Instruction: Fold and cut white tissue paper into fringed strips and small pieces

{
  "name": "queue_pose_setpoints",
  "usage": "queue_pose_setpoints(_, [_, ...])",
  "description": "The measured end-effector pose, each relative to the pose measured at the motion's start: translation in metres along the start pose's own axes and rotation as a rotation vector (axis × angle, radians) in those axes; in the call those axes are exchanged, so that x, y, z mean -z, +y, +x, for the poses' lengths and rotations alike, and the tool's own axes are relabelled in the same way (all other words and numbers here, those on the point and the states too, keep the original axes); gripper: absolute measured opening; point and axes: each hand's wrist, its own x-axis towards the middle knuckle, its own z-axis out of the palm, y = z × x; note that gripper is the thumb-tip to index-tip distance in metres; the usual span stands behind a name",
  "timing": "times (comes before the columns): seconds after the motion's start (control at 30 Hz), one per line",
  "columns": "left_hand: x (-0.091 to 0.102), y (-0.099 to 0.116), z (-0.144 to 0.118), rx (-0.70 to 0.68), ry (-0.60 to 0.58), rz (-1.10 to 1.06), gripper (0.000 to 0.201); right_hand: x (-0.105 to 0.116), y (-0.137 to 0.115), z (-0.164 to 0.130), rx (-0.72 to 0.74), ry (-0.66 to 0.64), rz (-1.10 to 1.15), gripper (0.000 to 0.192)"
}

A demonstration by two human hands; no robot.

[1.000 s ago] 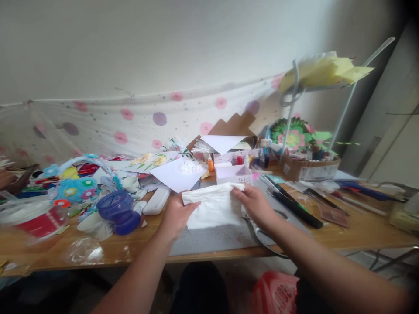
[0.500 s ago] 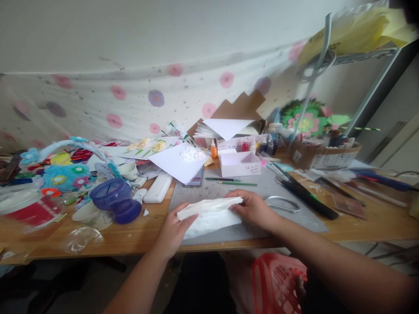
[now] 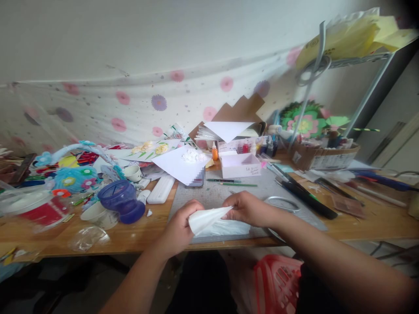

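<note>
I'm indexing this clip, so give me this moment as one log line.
left hand: holds white sheet | right hand: pinches white sheet | sheet: bent, over gray mat | beyond: open box

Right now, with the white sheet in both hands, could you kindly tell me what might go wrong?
The white sheet is bent between the left hand and right hand, so it may crease unevenly. The right forearm passes close to the metal loop and might catch it. The clear plastic piece lies near the front edge of the table and could be brushed off.
</note>
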Motion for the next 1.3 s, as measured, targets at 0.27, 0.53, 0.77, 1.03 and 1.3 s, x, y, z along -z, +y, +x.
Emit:
queue_pose_setpoints(0.27, [-0.002, 0.01, -0.01, 0.12, -0.012, -0.193, 0.028, 0.003, -0.017, -0.011, 0.175, 0.134, -0.205, 0.029])
queue_pose_setpoints(0.53, [-0.015, 0.038, -0.011, -0.076, 0.235, 0.057, 0.014, 0.003, -0.036, -0.036, 0.286, 0.336, -0.657, 0.03])
queue_pose_setpoints(0.77, [-0.033, 0.057, -0.016, 0.008, 0.231, 0.052, 0.006, 0.003, -0.046, -0.056, 0.475, 0.492, -0.687, 0.014])
queue_pose_setpoints(1.03, [-0.049, 0.061, -0.019, 0.111, -0.068, -0.742, 0.052, 0.009, -0.039, -0.074, 0.457, 0.551, -0.641, 0.01])
queue_pose_setpoints(1.3, [-0.059, 0.072, -0.014, 0.299, -0.103, -0.553, 0.01, 0.009, -0.04, -0.083, 0.45, 0.407, -0.627, 0.012])
